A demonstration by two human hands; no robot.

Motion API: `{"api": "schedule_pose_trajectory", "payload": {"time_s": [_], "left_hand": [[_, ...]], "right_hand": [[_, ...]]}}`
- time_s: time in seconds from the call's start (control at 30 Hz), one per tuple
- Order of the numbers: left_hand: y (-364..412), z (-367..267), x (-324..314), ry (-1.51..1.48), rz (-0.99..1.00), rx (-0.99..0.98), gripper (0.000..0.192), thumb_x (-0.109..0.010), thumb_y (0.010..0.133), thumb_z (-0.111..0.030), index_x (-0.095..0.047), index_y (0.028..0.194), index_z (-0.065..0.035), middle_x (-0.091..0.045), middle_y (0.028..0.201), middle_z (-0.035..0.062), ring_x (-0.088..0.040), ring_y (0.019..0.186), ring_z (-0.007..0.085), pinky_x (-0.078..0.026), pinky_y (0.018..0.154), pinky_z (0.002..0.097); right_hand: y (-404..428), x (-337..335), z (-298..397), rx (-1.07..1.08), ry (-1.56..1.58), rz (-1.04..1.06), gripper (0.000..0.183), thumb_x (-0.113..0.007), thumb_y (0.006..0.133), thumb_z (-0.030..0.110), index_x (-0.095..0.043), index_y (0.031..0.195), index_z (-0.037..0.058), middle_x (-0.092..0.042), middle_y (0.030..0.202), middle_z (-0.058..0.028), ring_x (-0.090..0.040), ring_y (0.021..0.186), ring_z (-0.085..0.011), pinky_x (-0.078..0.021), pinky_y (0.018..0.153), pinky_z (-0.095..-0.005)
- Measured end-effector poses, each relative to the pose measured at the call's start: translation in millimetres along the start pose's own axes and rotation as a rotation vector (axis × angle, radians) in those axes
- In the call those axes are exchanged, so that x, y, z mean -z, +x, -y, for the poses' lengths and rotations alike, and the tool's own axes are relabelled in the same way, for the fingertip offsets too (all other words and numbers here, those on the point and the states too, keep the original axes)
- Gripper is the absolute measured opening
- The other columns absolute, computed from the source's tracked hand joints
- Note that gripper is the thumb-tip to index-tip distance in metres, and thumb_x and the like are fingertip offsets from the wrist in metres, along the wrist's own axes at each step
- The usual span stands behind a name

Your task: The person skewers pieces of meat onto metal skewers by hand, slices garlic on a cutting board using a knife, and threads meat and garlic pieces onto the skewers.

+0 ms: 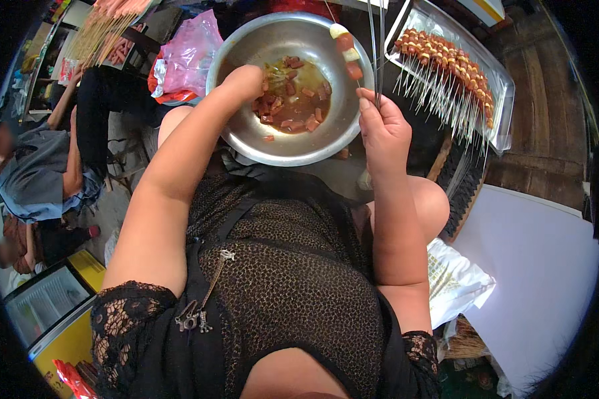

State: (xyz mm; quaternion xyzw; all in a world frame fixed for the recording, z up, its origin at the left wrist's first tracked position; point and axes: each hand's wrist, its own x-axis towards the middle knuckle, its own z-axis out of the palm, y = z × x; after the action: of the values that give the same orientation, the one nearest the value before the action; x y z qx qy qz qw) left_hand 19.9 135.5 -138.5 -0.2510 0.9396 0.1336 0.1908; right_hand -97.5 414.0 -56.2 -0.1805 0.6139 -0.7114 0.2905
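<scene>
A wide metal bowl stands in front of my knees. Pieces of reddish-brown meat lie in dark liquid at its bottom. My left hand reaches inside over the left part of the bowl, at the meat; its fingertips are hidden. At the right rim, my right hand grips a thin metal skewer threaded with alternating meat cubes and pale pieces. The same hand also holds several bare metal skewers, pointing away from me.
Loaded skewers lie in rows on a metal tray at the right. Left of the bowl is a pink plastic bag. A person sits at the far left, near bunched sticks. A white board lies lower right.
</scene>
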Motion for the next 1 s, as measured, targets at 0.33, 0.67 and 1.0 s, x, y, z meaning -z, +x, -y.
{"api": "schedule_pose_trajectory", "payload": {"time_s": [0.33, 0.67, 1.0], "left_hand": [[-10.6, -24.6, -16.4, -0.053, -0.169, -0.047, 0.015, -0.063, 0.069, -0.017, -0.065, 0.081, -0.0082, -0.062, 0.074, 0.0167, -0.059, 0.072, 0.0347, -0.047, 0.066, 0.0424], [12.9, -52.8, -14.8, 0.020, -0.126, -0.200, 0.019, -0.060, 0.068, -0.008, -0.064, 0.086, -0.0033, -0.062, 0.084, 0.0201, -0.060, 0.078, 0.0377, -0.047, 0.071, 0.0429], [-19.9, -36.1, 10.8, -1.629, -0.101, 0.091, 0.022, -0.054, 0.084, -0.016, -0.058, 0.095, 0.0022, -0.062, 0.092, 0.0131, -0.062, 0.084, 0.0204, -0.053, 0.073, 0.0304]], "right_hand": [[-1.7, 1.2, -5.9, 0.005, 0.035, 0.014, 0.019, -0.057, 0.088, 0.012, -0.063, 0.102, 0.0020, -0.054, 0.074, 0.0066, -0.043, 0.060, 0.0001, -0.0353, 0.054, -0.0152], [0.3, 1.2, -6.3, 0.019, 0.023, 0.029, 0.020, -0.057, 0.088, 0.013, -0.062, 0.103, 0.0021, -0.053, 0.073, 0.0074, -0.042, 0.059, 0.0004, -0.0344, 0.053, -0.0148], [-2.5, 1.1, -1.3, 0.003, -0.005, 0.061, 0.019, -0.057, 0.087, 0.012, -0.063, 0.102, 0.0026, -0.053, 0.072, 0.0076, -0.042, 0.059, 0.0003, -0.0345, 0.053, -0.0153]]}}
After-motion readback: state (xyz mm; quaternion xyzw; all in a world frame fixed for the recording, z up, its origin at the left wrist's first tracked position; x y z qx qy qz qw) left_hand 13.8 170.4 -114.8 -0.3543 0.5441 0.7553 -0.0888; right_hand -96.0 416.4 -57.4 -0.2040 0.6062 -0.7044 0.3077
